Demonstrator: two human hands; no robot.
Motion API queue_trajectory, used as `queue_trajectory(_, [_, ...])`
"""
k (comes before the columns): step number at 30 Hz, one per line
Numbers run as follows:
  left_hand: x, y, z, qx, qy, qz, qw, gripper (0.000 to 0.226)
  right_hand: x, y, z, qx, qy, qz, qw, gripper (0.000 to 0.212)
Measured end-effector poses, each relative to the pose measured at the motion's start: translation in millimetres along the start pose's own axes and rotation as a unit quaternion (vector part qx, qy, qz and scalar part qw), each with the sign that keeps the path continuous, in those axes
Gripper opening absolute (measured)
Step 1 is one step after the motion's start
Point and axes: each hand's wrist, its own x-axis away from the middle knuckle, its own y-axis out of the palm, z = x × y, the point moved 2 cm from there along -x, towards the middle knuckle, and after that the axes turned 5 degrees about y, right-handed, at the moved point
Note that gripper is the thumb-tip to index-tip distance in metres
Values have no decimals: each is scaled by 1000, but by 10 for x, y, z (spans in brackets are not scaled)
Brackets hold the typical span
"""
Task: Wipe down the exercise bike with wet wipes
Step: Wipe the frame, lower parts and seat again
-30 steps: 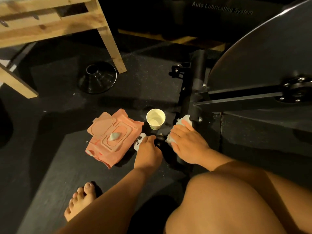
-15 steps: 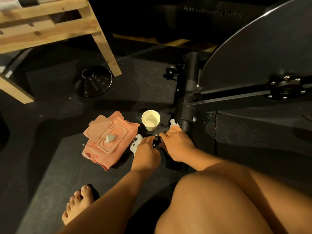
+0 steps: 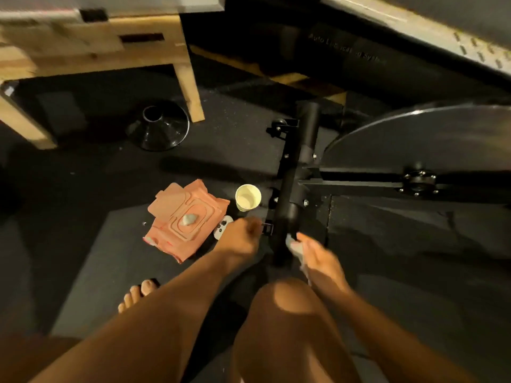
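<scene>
Crouches low, bare knee nearest. Grips a bunched wet wipe in the right hand, at the near end of the base bar of the exercise bike. Reaches the left hand toward a small bracket beside that bar; too blurred to tell its grip. Just beyond, on the floor: pink wipes pack, paper cup. Farther off: flywheel right, black cone and wooden bench left.

Both my bare forearms reach toward twelve o'clock. My left hand is knuckles-up, its fingers too blurred to read. At its three o'clock, my right hand pinches a wipe.
</scene>
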Motion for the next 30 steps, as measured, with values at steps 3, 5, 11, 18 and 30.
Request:
queue_trajectory(3, [322,-463,516,185,-101,5,977,45,281,-310,-1028,-303,74,-83,947,37])
queue_trajectory(5, [591,-747,774,374,-135,24,917,48,567,-343,-1646,-411,89,-174,891,48])
queue_trajectory(11, [1635,-1591,1526,292,-133,321,891,46,1856,-441,-2641,-459,128,-247,844,80])
queue_trajectory(18, [3102,-2033,2801,189,-139,415,879,41,3623,-780,-3071,-344,49,-93,933,22])
queue_trajectory(30, [3964,-2034,4691,188,-16,310,932,32,5291,-2262,-2899,-476,111,31,872,39])
